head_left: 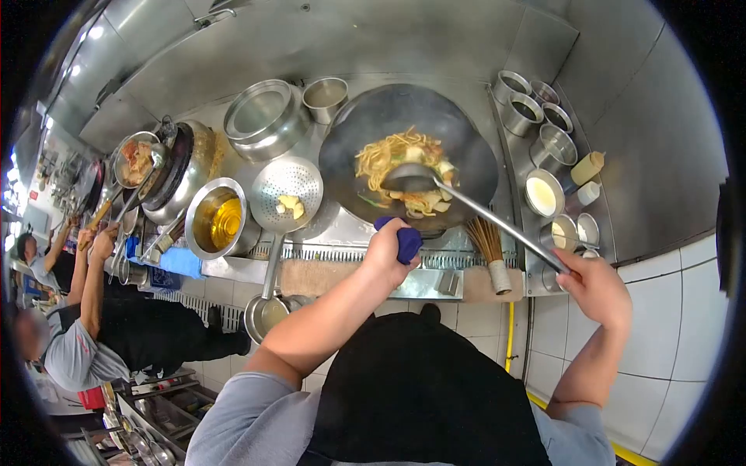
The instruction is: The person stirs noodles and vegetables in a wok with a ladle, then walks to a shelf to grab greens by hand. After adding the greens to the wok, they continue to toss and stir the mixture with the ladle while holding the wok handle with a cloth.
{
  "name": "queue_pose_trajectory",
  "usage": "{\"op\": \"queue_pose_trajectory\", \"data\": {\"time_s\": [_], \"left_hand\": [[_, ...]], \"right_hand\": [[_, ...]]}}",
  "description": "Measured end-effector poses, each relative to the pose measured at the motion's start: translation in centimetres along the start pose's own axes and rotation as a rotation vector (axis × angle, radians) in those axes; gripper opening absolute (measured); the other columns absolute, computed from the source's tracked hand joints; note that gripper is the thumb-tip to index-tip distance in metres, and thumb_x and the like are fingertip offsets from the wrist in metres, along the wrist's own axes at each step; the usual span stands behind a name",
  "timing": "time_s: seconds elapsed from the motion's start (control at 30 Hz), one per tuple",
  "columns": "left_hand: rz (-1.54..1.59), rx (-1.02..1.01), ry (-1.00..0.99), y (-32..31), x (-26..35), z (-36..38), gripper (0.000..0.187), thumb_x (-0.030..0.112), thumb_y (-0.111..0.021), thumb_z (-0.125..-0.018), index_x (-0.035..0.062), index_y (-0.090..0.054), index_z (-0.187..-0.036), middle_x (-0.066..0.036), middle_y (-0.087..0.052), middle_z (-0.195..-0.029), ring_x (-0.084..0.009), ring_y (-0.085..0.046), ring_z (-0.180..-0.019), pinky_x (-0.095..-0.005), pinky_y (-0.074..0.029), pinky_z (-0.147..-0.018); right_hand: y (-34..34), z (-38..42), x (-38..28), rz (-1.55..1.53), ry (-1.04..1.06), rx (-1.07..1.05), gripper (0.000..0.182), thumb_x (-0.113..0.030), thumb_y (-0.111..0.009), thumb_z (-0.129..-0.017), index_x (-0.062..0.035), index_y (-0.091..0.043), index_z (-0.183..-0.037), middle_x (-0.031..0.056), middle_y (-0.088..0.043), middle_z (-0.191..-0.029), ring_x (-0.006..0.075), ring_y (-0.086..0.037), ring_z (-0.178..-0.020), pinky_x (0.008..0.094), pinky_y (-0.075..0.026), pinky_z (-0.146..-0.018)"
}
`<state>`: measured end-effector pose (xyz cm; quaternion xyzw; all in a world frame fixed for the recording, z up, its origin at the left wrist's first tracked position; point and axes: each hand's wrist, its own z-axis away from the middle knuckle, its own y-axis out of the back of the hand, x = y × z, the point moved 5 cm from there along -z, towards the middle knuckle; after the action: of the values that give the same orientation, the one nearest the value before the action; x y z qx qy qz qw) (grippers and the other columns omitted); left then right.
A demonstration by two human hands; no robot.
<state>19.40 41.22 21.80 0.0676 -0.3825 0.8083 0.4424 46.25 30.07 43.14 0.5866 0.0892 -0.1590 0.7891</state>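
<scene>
A large dark wok (474, 147) holds noodles (400, 147) with pale and green pieces. My left hand (388, 247) is closed on a purple cloth (409, 241) at the wok's near rim; the cloth hides the part of the rim beneath it. My right hand (597, 289) grips the end of a long metal ladle (505, 225). The ladle's dark bowl rests among the noodles, left of the wok's centre.
Left of the wok are a perforated strainer (287, 182), a pot of yellow oil (217, 221) and lidded pots (264, 120). Seasoning containers (544, 194) line the right side, near a bamboo brush (489, 248). Two co-workers (85, 342) stand at the far left.
</scene>
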Motion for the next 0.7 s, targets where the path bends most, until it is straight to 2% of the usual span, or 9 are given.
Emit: {"op": "queue_pose_trajectory", "data": {"time_s": [0.07, 0.13, 0.17, 0.23, 0.37, 0.43, 0.5, 0.53, 0.7], "left_hand": [[0.016, -0.046, 0.059, -1.8, 1.2, 1.4, 0.014, 0.020, -0.052, -0.081, 0.0089, -0.045, -0.085, -0.010, -0.050, -0.071, -0.0225, -0.050, -0.057, -0.0296, -0.036, -0.042], [0.043, -0.064, 0.098, -2.2, 2.0, 0.9, 0.016, 0.021, -0.053, -0.080, 0.0088, -0.045, -0.087, -0.009, -0.050, -0.072, -0.0224, -0.052, -0.061, -0.0286, -0.038, -0.044], [0.035, -0.057, 0.035, -1.3, 1.6, -0.2, 0.016, 0.019, -0.055, -0.079, 0.0088, -0.046, -0.087, -0.009, -0.051, -0.072, -0.0223, -0.052, -0.061, -0.0292, -0.038, -0.044], [0.022, -0.055, -0.031, 1.1, -0.3, -2.4, 0.017, 0.018, -0.056, -0.078, 0.0088, -0.047, -0.088, -0.008, -0.051, -0.072, -0.0222, -0.052, -0.062, -0.0299, -0.039, -0.044], [-0.198, 0.071, 0.000, 7.0, -4.9, -3.3, 0.019, 0.013, -0.056, -0.074, 0.0096, -0.051, -0.091, -0.006, -0.054, -0.076, -0.0203, -0.054, -0.065, -0.0345, -0.043, -0.050], [-0.262, 0.087, -0.011, 5.8, -3.5, -2.3, 0.019, 0.012, -0.056, -0.073, 0.0096, -0.051, -0.091, -0.005, -0.054, -0.076, -0.0200, -0.054, -0.065, -0.0346, -0.043, -0.051], [-0.090, 0.027, -0.023, 3.5, -2.3, -0.9, 0.020, 0.008, -0.054, -0.072, 0.0077, -0.050, -0.092, -0.007, -0.052, -0.078, -0.0196, -0.055, -0.065, -0.0329, -0.044, -0.049], [-0.020, 0.073, -0.062, 2.6, -1.4, -1.7, 0.014, 0.012, -0.055, -0.073, 0.0099, -0.049, -0.086, -0.006, -0.052, -0.071, -0.0207, -0.051, -0.056, -0.0340, -0.040, -0.044], [-0.063, -0.052, -0.039, 0.2, 2.1, -5.5, 0.011, 0.015, -0.052, -0.077, 0.0088, -0.046, -0.082, -0.007, -0.050, -0.065, -0.0204, -0.050, -0.053, -0.0308, -0.037, -0.041]], "right_hand": [[-0.6, -0.8, -0.4, 0.002, -0.049, -0.080, 0.038, -0.013, -0.061, -0.082, -0.0103, -0.057, -0.120, 0.0183, -0.064, -0.081, 0.0328, -0.062, -0.073, 0.0372, -0.047, -0.064], [-2.9, -2.9, 0.2, -0.025, 0.030, 0.021, 0.037, -0.017, -0.061, -0.084, -0.0098, -0.057, -0.119, 0.0174, -0.064, -0.083, 0.0322, -0.063, -0.075, 0.0392, -0.047, -0.065], [-4.6, -4.0, 0.5, -0.027, 0.024, 0.021, 0.037, -0.017, -0.061, -0.084, -0.0098, -0.057, -0.119, 0.0174, -0.064, -0.083, 0.0322, -0.063, -0.075, 0.0392, -0.047, -0.065], [-7.6, -6.4, 0.3, 0.143, 0.030, 0.172, 0.040, -0.020, -0.060, -0.084, -0.0129, -0.054, -0.123, 0.0175, -0.064, -0.084, 0.0343, -0.062, -0.076, 0.0428, -0.048, -0.066], [-9.4, -6.4, -0.9, 0.196, 0.027, 0.374, 0.045, -0.019, -0.060, -0.083, -0.0169, -0.050, -0.128, 0.0179, -0.063, -0.082, 0.0366, -0.061, -0.073, 0.0451, -0.049, -0.067], [-8.1, -5.0, -0.3, 0.153, 0.073, 0.398, 0.046, -0.017, -0.062, -0.082, -0.0161, -0.052, -0.127, 0.0170, -0.064, -0.083, 0.0349, -0.061, -0.073, 0.0435, -0.048, -0.066], [-5.6, -3.4, 0.4, 0.110, 0.110, 0.390, 0.046, -0.016, -0.064, -0.081, -0.0152, -0.053, -0.125, 0.0160, -0.064, -0.084, 0.0332, -0.061, -0.074, 0.0419, -0.048, -0.065], [-4.4, -2.5, 0.8, 0.087, 0.085, 0.308, 0.046, -0.014, -0.065, -0.079, -0.0142, -0.055, -0.124, 0.0162, -0.063, -0.082, 0.0327, -0.060, -0.071, 0.0406, -0.047, -0.063], [-1.4, -0.2, 1.0, 0.025, 0.031, 0.108, 0.044, -0.008, -0.066, -0.076, -0.0098, -0.059, -0.119, 0.0178, -0.060, -0.074, 0.0306, -0.058, -0.064, 0.0362, -0.045, -0.061]]}}
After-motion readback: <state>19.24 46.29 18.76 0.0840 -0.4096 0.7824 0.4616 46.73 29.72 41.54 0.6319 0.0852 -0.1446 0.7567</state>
